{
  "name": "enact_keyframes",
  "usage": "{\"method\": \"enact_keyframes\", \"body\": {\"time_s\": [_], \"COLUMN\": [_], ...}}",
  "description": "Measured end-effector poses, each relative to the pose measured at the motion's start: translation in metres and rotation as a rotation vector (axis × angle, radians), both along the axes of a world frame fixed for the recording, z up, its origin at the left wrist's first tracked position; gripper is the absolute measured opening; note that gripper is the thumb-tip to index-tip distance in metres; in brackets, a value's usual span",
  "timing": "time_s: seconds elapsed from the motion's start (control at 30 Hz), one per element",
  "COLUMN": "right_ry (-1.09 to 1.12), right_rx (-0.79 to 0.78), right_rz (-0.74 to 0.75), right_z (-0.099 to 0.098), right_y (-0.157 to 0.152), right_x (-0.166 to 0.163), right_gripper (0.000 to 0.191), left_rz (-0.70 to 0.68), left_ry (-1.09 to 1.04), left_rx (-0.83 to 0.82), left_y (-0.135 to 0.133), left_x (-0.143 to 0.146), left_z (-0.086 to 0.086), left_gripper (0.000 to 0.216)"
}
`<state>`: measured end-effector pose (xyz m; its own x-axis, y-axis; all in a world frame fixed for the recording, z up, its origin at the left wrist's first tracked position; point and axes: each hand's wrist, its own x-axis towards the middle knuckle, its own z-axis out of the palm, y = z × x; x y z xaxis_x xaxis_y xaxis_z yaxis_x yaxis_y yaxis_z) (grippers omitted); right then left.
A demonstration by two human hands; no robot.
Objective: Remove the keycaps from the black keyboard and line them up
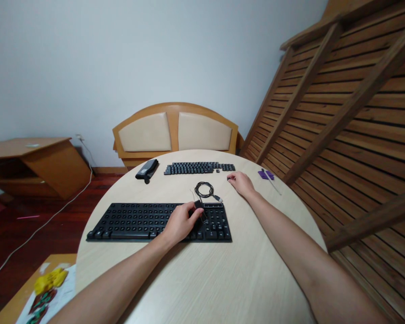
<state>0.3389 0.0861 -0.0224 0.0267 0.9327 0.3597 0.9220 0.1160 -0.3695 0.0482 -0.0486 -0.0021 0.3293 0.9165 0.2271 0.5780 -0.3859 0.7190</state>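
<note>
A black keyboard [138,220] with its keycaps removed lies across the round table [202,279]. My left hand [182,222] rests on its right part, fingers curled on a small black tool or keycap [199,208]. My right hand [241,183] reaches farther back, its fingertips pinched on a dark keycap [228,178] beside the rows of loose grey keycaps [195,168]. A coiled black USB cable [205,190] lies between the two hands.
A dark folded pouch [147,170] lies at the table's back left. A purple tool [266,175] with a thin stick sits at the right edge. A wooden headboard [175,131] stands behind the table, slatted wooden frames [340,112] lean at right, a low cabinet [37,162] at left.
</note>
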Motion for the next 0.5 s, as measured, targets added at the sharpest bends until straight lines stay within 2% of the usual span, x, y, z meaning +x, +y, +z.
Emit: {"method": "enact_keyframes", "body": {"time_s": [0.2, 0.5], "right_ry": [0.004, 0.002], "right_rx": [-0.029, -0.056], "right_rz": [-0.078, -0.108], "right_z": [0.0, -0.001], "right_y": [0.026, 0.053], "right_x": [-0.002, -0.001], "right_gripper": [0.022, 0.023], "left_rz": [0.002, -0.006], "left_ry": [-0.005, -0.025], "left_rx": [-0.019, -0.027], "left_y": [-0.001, 0.001], "left_x": [0.0, -0.001], "left_z": [0.002, 0.0], "left_gripper": [0.033, 0.031]}}
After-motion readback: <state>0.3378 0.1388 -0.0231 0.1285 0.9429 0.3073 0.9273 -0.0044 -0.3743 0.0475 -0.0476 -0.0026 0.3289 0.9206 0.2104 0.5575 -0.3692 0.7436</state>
